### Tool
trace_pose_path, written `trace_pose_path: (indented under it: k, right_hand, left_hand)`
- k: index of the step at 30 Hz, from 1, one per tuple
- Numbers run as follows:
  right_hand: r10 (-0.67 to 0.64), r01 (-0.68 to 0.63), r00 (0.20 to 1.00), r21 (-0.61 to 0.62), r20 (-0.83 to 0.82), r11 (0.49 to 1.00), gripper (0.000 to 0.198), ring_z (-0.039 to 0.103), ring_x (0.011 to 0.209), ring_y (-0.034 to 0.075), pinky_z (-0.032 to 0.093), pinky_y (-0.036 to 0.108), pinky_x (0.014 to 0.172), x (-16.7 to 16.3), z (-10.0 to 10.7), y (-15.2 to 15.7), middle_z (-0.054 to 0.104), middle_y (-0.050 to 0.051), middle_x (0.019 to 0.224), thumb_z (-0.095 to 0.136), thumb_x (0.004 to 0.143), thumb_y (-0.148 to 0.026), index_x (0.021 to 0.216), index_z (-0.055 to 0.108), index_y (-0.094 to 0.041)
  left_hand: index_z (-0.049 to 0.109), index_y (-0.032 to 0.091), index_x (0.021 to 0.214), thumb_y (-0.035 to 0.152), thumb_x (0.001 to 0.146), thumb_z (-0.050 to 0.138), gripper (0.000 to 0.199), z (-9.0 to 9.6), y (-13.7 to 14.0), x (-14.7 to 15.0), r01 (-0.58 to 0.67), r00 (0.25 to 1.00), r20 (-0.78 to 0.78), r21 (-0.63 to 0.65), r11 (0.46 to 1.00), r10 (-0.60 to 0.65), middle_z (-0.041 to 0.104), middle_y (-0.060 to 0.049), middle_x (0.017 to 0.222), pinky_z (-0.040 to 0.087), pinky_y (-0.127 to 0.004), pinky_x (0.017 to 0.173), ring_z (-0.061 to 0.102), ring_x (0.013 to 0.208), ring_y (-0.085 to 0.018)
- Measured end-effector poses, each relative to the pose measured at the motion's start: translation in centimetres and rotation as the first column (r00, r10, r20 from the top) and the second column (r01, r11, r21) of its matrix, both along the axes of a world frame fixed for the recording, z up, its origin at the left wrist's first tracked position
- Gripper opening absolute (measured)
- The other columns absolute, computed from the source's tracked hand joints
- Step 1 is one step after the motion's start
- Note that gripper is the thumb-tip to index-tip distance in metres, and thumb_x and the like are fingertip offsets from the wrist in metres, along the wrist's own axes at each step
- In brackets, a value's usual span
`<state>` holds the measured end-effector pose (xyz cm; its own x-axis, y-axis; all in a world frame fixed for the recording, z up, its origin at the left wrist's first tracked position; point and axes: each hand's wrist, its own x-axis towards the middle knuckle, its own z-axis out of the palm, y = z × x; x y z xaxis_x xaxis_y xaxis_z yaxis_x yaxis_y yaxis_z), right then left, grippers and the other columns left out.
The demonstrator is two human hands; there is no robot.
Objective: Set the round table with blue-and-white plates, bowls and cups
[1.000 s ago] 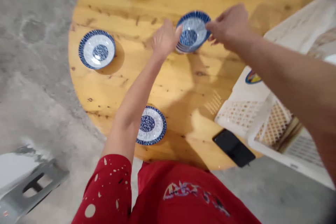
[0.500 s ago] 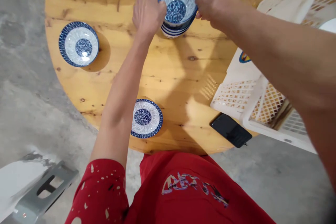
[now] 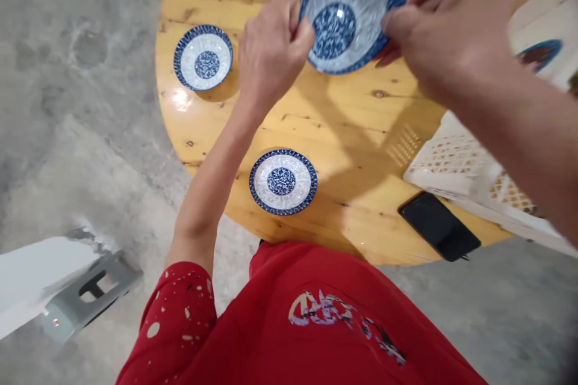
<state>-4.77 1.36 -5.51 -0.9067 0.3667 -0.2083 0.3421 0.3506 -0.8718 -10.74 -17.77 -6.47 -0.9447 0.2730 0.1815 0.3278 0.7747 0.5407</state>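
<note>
A blue-and-white patterned bowl (image 3: pixel 352 9) is held tilted above the table, its inside facing me. My left hand (image 3: pixel 274 42) grips the rim on the left, thumb over the edge. On the opposite side, my right hand (image 3: pixel 451 24) pinches the rim with its thumb on the inside and fingers beneath. Whether other bowls are under the held one cannot be seen. A similar bowl (image 3: pixel 204 59) sits at the table's left, just beyond my left hand. Another round blue-and-white dish (image 3: pixel 283 182) lies near the front edge.
The round wooden table (image 3: pixel 343 132) has its curved edge close to my body. At the right stands a white perforated plastic basket (image 3: pixel 445 159), and a black phone (image 3: pixel 440 225) lies in front of it. A grey stool-like object (image 3: pixel 93 295) is on the floor at lower left.
Both hands have raised the bowl toward me, so it looks larger and tilts more. The stacked rims below it no longer show. My view has shifted left.
</note>
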Motion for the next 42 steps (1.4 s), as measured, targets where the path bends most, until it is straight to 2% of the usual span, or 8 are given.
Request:
trace_pose_path:
  k: [2,3,10,15,20,27,36,42]
  right_hand:
    - [0.062,-0.05,0.996,0.167,-0.067,0.985,0.02,0.066,0.062,0.012,0.042,0.013,0.054,2.1,-1.0,-1.8,0.058,0.002,0.063,0.058,0.086,-0.002,0.071,0.051,-0.013]
    - [0.075,-0.066,0.996,0.174,-0.047,0.983,0.024,0.064,0.057,0.013,0.045,0.015,0.053,3.2,-1.7,-2.7,0.055,0.0,0.059,0.058,0.085,0.002,0.073,0.048,-0.016]
    - [0.145,-0.159,0.968,0.051,0.206,0.986,0.02,0.066,0.066,0.022,0.052,0.029,0.06,11.7,-8.8,-7.6,0.062,0.002,0.068,0.064,0.082,-0.006,0.079,0.051,-0.021]
    - [0.199,-0.223,0.945,0.065,0.261,0.973,0.015,0.066,0.071,0.024,0.049,0.029,0.064,15.6,-12.4,-9.4,0.062,0.002,0.07,0.064,0.081,-0.015,0.08,0.051,-0.023]
    - [0.207,-0.253,0.925,0.111,0.318,0.961,0.01,0.067,0.077,0.025,0.05,0.031,0.071,16.9,-13.3,-9.8,0.064,0.003,0.072,0.063,0.079,-0.02,0.082,0.054,-0.022]
    - [0.222,-0.276,0.918,0.126,0.33,0.953,0.007,0.068,0.078,0.027,0.051,0.032,0.072,17.2,-13.8,-9.5,0.065,0.005,0.073,0.062,0.08,-0.021,0.083,0.056,-0.022]
    - [0.247,-0.272,0.915,0.036,0.32,0.962,0.007,0.068,0.068,0.023,0.047,0.028,0.064,17.3,-13.3,-9.1,0.067,0.002,0.07,0.064,0.085,-0.02,0.081,0.058,-0.021]
    - [0.058,-0.05,0.973,-0.043,0.224,0.998,0.008,0.067,0.059,0.02,0.051,0.028,0.06,16.7,-11.5,-5.8,0.066,0.002,0.069,0.062,0.088,-0.018,0.081,0.061,-0.019]
  left_hand:
    - [0.045,0.027,0.074,0.02,0.093,0.053,0.022,-0.6,-2.2,3.2,-0.021,0.997,0.068,0.001,1.0,0.021,0.058,-0.001,0.07,0.053,-0.038,0.088,0.069,0.086,-0.021]
    - [0.046,0.027,0.074,0.021,0.094,0.054,0.022,-1.0,-3.2,4.8,-0.033,0.993,0.115,0.0,0.999,0.032,0.059,-0.001,0.071,0.053,-0.036,0.086,0.068,0.086,-0.021]
    - [0.052,0.024,0.073,0.029,0.095,0.053,0.022,-6.9,-8.7,15.0,-0.15,0.908,0.388,-0.046,0.988,0.156,0.059,0.0,0.062,0.044,-0.029,0.071,0.067,0.073,-0.019]
    - [0.054,0.024,0.075,0.03,0.096,0.05,0.023,-10.1,-10.6,19.0,-0.178,0.874,0.431,-0.149,0.973,0.226,0.065,-0.001,0.067,0.043,-0.029,0.071,0.066,0.073,-0.019]
    - [0.057,0.025,0.078,0.032,0.097,0.05,0.021,-11.2,-10.6,20.1,-0.149,0.855,0.456,-0.239,0.96,0.246,0.07,-0.003,0.077,0.04,-0.031,0.071,0.066,0.078,-0.022]
    - [0.06,0.025,0.083,0.032,0.099,0.05,0.02,-11.2,-10.1,20.1,-0.143,0.847,0.458,-0.295,0.945,0.271,0.071,-0.004,0.08,0.042,-0.032,0.072,0.069,0.082,-0.024]
    - [0.062,0.024,0.081,0.035,0.098,0.054,0.022,-10.8,-10.8,19.8,-0.163,0.826,0.498,-0.236,0.958,0.263,0.074,-0.004,0.081,0.044,-0.031,0.073,0.07,0.083,-0.023]
    - [0.06,0.023,0.079,0.042,0.1,0.049,0.031,-10.0,-12.6,18.7,-0.291,0.816,0.478,-0.144,0.946,0.324,0.074,-0.004,0.08,0.046,-0.027,0.074,0.071,0.082,-0.019]
